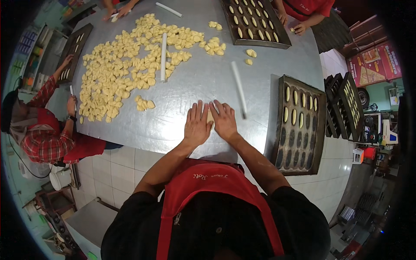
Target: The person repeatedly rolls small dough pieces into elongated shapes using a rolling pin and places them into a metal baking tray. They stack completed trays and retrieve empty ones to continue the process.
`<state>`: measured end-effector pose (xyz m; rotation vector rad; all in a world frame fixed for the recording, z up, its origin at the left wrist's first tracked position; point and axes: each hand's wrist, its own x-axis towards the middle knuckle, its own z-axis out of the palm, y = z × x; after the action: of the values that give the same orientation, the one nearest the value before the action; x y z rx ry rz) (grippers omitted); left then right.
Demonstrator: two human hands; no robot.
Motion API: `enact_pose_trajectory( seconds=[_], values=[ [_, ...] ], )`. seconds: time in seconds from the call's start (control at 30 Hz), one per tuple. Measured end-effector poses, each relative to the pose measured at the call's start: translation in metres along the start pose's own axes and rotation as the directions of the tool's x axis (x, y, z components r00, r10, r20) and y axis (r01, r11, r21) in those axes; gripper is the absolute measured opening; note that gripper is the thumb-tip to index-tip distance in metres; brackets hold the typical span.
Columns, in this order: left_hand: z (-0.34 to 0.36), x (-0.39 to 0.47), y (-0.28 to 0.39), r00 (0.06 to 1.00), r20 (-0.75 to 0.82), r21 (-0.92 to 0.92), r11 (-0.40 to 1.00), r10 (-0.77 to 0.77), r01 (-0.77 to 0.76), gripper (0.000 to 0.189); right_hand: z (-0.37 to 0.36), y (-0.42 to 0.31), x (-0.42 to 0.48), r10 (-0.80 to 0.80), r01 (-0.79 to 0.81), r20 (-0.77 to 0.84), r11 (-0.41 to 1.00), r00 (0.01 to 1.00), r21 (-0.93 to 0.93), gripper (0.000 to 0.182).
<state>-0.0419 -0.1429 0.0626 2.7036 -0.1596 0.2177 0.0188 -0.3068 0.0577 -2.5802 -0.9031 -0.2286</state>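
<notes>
A piece of pale dough (pixel 210 117) lies on the metal tabletop (pixel 149 125), mostly hidden beneath my fingers. My left hand (pixel 197 124) rests flat over its left side, fingers stretched out. From the right, my right hand (pixel 224 120) meets it, palm down and angled inward, with the fingertips almost touching the left ones. Just beyond my right hand is a white rolling pin (pixel 240 91), blurred. A black baking tray (pixel 321 130) with oval hollows overhangs the table edge at my right; its upper rows carry several dough sticks (pixel 294 116).
Many dough pieces (pixel 107 78) cover the left and far table, with a white rolling pin (pixel 163 57) among them. Another filled tray (pixel 260 43) stands far right. Co-workers' hands (pixel 71 105) work at the left and far edges. Stacked trays (pixel 347 107) stand right.
</notes>
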Motion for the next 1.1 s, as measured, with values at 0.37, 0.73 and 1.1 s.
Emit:
enact_pose_trajectory(
  seconds=[0.37,0.73,1.1],
  values=[
    [-0.043,-0.045,-0.018,0.996,0.086,-0.461,0.885,-0.036,0.072,0.042,0.036,-0.013,0.048,0.192,-0.217,0.104,0.915,0.976,0.341,0.042],
    [-0.097,-0.033,-0.283,0.762,-0.257,-0.285,0.8,-0.594,0.528,0.033,0.027,-0.069,0.059,0.066,-0.065,0.117,0.998,0.991,-0.013,0.082],
    [-0.101,0.006,-0.256,0.812,-0.385,-0.35,0.883,-0.439,0.312,0.025,-0.003,-0.028,-0.046,0.106,-0.124,0.082,0.955,0.991,0.27,0.036]
  ],
)
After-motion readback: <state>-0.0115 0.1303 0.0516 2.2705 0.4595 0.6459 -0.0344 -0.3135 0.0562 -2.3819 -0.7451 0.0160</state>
